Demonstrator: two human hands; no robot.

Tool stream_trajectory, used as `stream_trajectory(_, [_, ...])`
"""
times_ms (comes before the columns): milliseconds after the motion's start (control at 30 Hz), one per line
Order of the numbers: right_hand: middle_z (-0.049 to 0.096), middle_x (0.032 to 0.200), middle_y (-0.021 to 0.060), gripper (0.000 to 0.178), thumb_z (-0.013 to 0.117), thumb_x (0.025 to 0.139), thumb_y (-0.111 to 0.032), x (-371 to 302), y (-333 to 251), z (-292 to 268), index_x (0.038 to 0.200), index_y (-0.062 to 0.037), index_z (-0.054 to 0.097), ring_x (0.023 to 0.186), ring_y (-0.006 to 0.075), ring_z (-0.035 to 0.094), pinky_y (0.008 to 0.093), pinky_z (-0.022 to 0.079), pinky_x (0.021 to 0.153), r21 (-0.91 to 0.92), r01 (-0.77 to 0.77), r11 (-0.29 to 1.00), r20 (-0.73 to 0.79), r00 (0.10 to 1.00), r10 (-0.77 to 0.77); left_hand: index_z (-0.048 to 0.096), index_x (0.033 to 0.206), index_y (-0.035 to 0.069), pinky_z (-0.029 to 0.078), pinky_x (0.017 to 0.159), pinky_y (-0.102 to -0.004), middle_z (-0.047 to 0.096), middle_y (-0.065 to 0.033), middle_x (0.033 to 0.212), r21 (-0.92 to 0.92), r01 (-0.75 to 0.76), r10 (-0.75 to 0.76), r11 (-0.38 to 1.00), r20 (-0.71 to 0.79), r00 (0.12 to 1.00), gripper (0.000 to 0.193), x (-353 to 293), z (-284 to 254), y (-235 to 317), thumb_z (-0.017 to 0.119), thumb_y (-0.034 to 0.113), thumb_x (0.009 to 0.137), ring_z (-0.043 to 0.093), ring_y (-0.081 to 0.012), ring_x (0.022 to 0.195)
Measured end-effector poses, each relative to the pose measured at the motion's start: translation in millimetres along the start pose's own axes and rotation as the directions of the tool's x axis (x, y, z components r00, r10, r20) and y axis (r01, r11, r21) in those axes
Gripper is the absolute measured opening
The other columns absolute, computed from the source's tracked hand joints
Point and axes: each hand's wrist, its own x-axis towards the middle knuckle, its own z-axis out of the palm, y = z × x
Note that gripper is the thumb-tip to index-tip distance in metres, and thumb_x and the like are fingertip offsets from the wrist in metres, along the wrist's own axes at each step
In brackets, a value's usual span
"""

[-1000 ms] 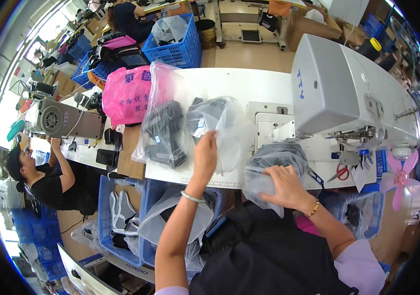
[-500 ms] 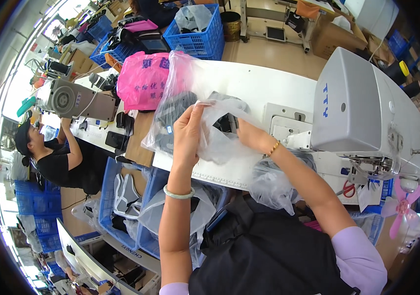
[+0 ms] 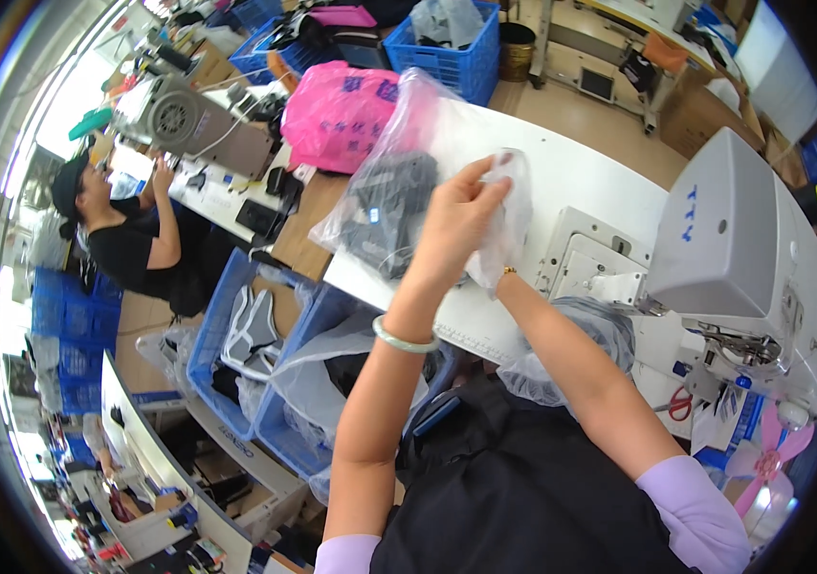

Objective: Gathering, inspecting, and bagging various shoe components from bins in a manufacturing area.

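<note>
My left hand point(image 3: 456, 225) is raised above the white table point(image 3: 562, 172) and pinches the top of a clear plastic bag point(image 3: 514, 215). My right hand is behind it, mostly hidden; only its wrist with a thin gold bracelet point(image 3: 506, 272) shows at the same bag. A pale green bangle point(image 3: 405, 337) rings my left wrist. Just left stands a larger clear bag of dark fabric pieces point(image 3: 385, 206). Another clear bag with dark pieces point(image 3: 581, 330) lies under my right forearm at the table edge.
A white sewing machine point(image 3: 743, 258) stands at the right, red scissors point(image 3: 678, 404) below it. A pink bag point(image 3: 337, 115) lies at the table's far left. Blue crates point(image 3: 236, 330) with fabric sit below left. A person in black point(image 3: 131, 244) works at the left table.
My right hand left the bag at the table edge and came up to join the left on the small clear bag. The bag is now lifted higher, and my view has swung left.
</note>
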Motion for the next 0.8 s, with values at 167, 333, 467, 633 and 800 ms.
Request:
stream_trajectory(167, [0.059, 0.107, 0.0170, 0.052, 0.062, 0.076, -0.029, -37.5, 23.7, -5.1, 0.117, 0.0000, 0.050, 0.097, 0.0280, 0.056, 0.0341, 0.044, 0.085, 0.060, 0.148, 0.987, 0.188, 0.970, -0.157, 0.053, 0.116, 0.007, 0.035, 0.052, -0.0269, 0.041, -0.0010, 0.063, 0.390, -0.254, 0.327, 0.885, -0.133, 0.936, 0.042, -24.3, 5.0, -36.6, 0.057, 0.006, 0.074, 0.041, -0.0107, 0.056])
stream_trajectory(333, [0.059, 0.108, 0.0172, 0.051, 0.062, 0.076, -0.031, -64.4, 71.0, -41.7, 0.115, 0.0009, 0.051, 0.098, 0.0282, 0.055, 0.0345, 0.044, 0.085, 0.125, 0.237, 0.963, 0.373, 0.888, -0.267, 0.046, 0.117, 0.003, 0.042, 0.065, -0.0354, 0.048, -0.0144, 0.079, 0.266, -0.344, 0.420, 0.900, -0.324, 0.848, 0.046, -58.1, 33.8, -61.3, 0.049, -0.004, 0.072, 0.050, -0.0250, 0.069])
stream_trajectory(467, [0.058, 0.109, 0.0174, 0.051, 0.061, 0.076, -0.032, -86.9, 149.5, -101.8, 0.113, 0.0017, 0.052, 0.099, 0.0284, 0.055, 0.0349, 0.044, 0.085, 0.164, 0.243, 0.956, 0.474, 0.831, -0.292, 0.041, 0.119, -0.001, 0.042, 0.080, -0.0394, 0.048, -0.0228, 0.106, 0.167, -0.308, 0.350, 0.936, -0.386, 0.854, 0.045, -79.5, 27.5, -65.3, 0.044, -0.007, 0.075, 0.052, -0.0352, 0.088])
stream_trajectory(633, [0.058, 0.109, 0.0176, 0.051, 0.061, 0.076, -0.034, -48.4, 117.5, -92.4, 0.111, 0.0026, 0.054, 0.101, 0.0286, 0.055, 0.0353, 0.043, 0.086, 0.158, 0.233, 0.960, 0.518, 0.808, -0.282, 0.041, 0.118, 0.000, 0.042, 0.078, -0.0395, 0.048, -0.0216, 0.103, 0.214, -0.371, 0.428, 0.904, -0.459, 0.778, 0.044, -88.1, 10.5, -64.6, 0.046, -0.008, 0.075, 0.052, -0.0346, 0.085])
stream_trajectory(800, [0.058, 0.110, 0.0178, 0.051, 0.060, 0.077, -0.036, -26.1, 73.5, -54.0, 0.108, 0.0035, 0.055, 0.102, 0.0288, 0.054, 0.0357, 0.043, 0.086, 0.147, 0.235, 0.961, 0.476, 0.835, -0.277, 0.049, 0.109, 0.001, 0.041, 0.067, -0.0357, 0.047, -0.0161, 0.085, 0.304, -0.391, 0.495, 0.869, -0.492, 0.716, 0.037, -75.1, -10.9, -59.5, 0.051, -0.007, 0.073, 0.049, -0.0269, 0.072])
